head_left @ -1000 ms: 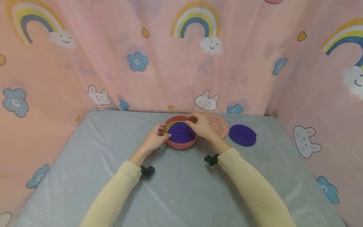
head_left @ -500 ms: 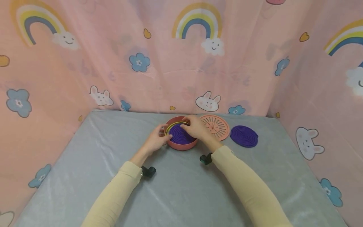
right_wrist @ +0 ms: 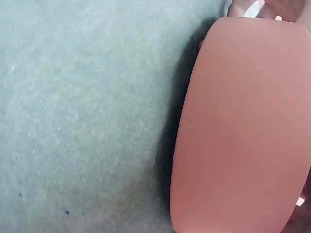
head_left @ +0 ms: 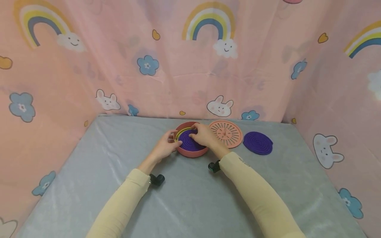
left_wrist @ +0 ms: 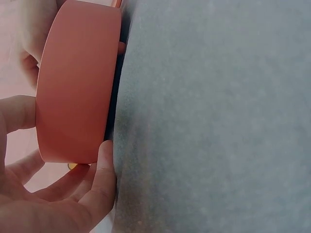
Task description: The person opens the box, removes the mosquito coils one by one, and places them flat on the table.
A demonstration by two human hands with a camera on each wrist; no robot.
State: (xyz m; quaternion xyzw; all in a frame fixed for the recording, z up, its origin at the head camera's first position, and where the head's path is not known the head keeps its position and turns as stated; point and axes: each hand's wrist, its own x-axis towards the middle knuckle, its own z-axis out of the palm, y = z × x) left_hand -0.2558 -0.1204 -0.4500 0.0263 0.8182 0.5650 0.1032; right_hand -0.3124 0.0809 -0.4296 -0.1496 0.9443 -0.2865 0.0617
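A round coral-pink box [head_left: 191,153] stands at the back middle of the table. A purple spiral coaster [head_left: 186,140] lies in it, with a yellow edge [head_left: 180,132] showing behind at the left. My left hand [head_left: 162,145] grips the box's left side, thumb at the rim and fingers along the outer wall. In the left wrist view that hand's fingers reach under the box wall [left_wrist: 80,82]. My right hand [head_left: 205,135] reaches over the right rim and pinches the coaster's upper right edge; its fingertips are partly hidden. The right wrist view is filled mostly by the box wall [right_wrist: 243,126].
A peach slotted disc [head_left: 227,134] with a cut-out face lies just right of the box. Further right lies a second purple spiral coaster [head_left: 258,143]. A grey cloth [head_left: 190,198] covers the table; pink printed curtains [head_left: 166,89] close off the back and sides.
My right hand has moved left and inward, from the box's right rim onto the coaster's edge, uncovering more of the slotted disc. My left hand keeps its hold on the box.
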